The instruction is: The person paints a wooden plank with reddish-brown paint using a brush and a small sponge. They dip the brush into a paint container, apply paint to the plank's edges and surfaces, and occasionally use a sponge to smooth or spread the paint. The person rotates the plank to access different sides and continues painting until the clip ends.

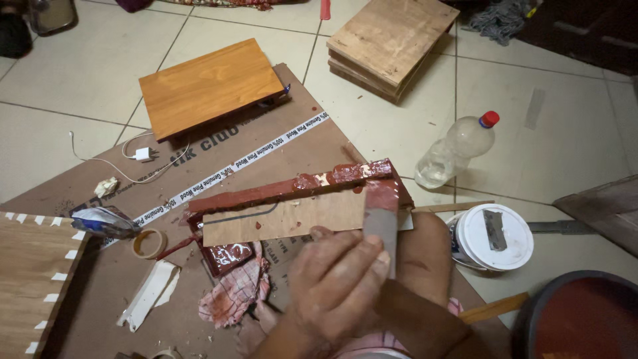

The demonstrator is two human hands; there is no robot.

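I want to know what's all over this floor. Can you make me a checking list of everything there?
Surface: tiled floor with a brown board sheet on it.
Job's things: red-coated wood piece; grey scraper smeared red.
Clutter: stained rag, tape roll, plastic bottle, white tub.
Grippers: right hand grips the scraper; left hand not seen.
Cables: white charger cable.
Surroundings: stacked wood panels.
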